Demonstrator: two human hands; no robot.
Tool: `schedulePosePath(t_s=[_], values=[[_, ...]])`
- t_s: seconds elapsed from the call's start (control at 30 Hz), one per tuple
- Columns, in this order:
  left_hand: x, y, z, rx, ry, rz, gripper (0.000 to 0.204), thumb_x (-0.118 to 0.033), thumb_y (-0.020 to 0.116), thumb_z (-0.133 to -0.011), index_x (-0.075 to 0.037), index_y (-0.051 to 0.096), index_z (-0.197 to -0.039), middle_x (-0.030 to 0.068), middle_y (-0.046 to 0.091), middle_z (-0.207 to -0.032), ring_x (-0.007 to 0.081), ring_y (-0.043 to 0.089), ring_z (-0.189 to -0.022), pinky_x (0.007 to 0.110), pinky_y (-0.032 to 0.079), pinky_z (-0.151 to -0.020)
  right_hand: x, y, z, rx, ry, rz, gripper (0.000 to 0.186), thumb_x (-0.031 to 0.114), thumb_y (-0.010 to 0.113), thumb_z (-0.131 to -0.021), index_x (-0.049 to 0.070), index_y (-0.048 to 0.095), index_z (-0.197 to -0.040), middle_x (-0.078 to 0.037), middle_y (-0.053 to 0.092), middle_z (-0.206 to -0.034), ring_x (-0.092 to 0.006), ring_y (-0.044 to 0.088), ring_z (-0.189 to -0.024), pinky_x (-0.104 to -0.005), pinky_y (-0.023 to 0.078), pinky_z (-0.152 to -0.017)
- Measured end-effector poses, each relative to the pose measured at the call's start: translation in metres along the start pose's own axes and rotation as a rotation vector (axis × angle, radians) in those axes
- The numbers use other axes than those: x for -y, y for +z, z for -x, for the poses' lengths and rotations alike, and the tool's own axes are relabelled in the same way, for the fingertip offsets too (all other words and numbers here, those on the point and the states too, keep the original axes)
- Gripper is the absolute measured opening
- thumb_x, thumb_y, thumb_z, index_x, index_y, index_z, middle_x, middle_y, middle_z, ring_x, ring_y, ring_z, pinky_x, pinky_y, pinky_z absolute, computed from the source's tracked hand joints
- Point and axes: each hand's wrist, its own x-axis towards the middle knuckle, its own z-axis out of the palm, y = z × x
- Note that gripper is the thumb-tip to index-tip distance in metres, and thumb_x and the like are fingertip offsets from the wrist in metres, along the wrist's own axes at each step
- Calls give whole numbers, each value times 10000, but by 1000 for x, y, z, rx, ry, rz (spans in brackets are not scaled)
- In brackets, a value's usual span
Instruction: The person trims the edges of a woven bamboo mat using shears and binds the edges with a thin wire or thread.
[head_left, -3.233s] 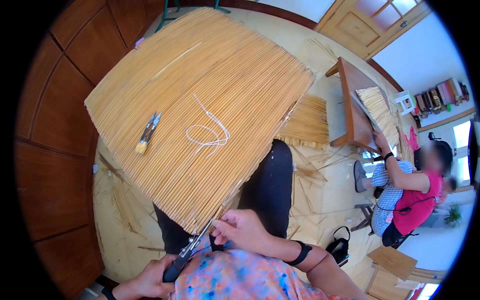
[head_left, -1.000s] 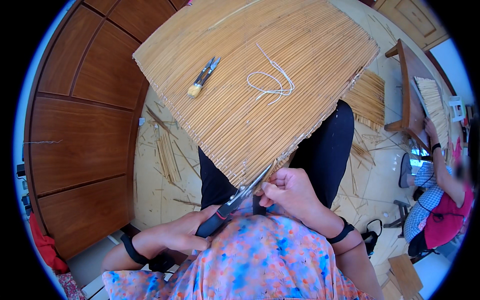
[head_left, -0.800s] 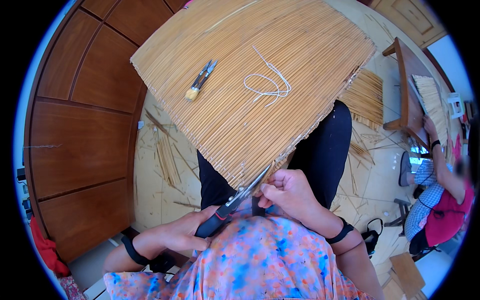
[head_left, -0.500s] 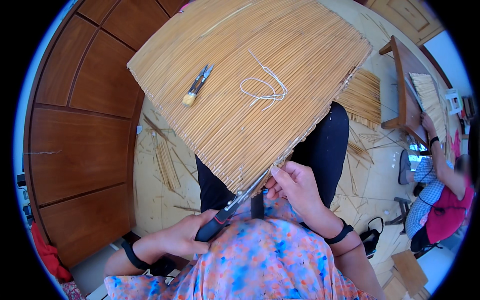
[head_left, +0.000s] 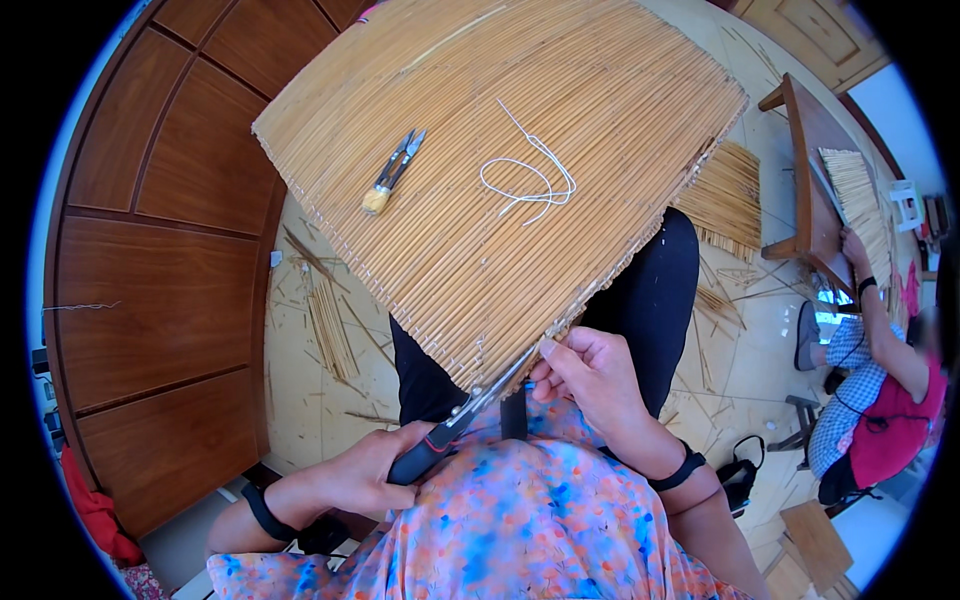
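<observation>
A stiff mat of straw-coloured reed stalks point(head_left: 440, 260) lies across my lap, its near corner close to my body. My left hand point(head_left: 375, 465) is closed around the dark handle of a black-handled tool with long slim metal jaws point(head_left: 474, 402). Those jaws run along the mat's near edge toward my other hand. My right hand point(head_left: 590, 375) pinches the mat's edge between thumb and fingers beside the jaw tips; anything finer in the pinch is hidden. On top of the mat rest small thread snips point(head_left: 394, 172) with a pale-wrapped end and a loose loop of white cord point(head_left: 548, 190).
Brown wooden cabinet panels point(head_left: 150, 290) rise at the left. Loose stalks point(head_left: 332, 330) litter the tiled floor, and a bundle of stalks point(head_left: 725, 200) lies beyond the mat's right edge. At the right, another person point(head_left: 885, 390) works on stalks at a wooden table point(head_left: 815, 190).
The mat's near corner has shifted very slightly left. Both my hands keep almost the same place and grip, and the snips and cord lie as before.
</observation>
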Motion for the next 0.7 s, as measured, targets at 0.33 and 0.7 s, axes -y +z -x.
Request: schedulePosePath(t_s=[0.33,0.7], values=[[15,-1,3,-27,-49,-87,652,-162,672,-686,-42,469,-1295,82,631,-944,183,608,-861,317,478,-818,-5,5,-3,-38,-30,5,292,177,617,-927,-54,605,-749,-107,659,-690,-141,650,-557,-250,519,-482],[23,-1,4,-88,-20,-76,601,-193,719,-708,-41,492,-1243,96,639,-892,198,627,-790,317,488,-768,0,6,1,-45,-13,115,220,107,517,-958,-40,606,-820,-96,647,-699,-127,636,-567,-234,513,-489]])
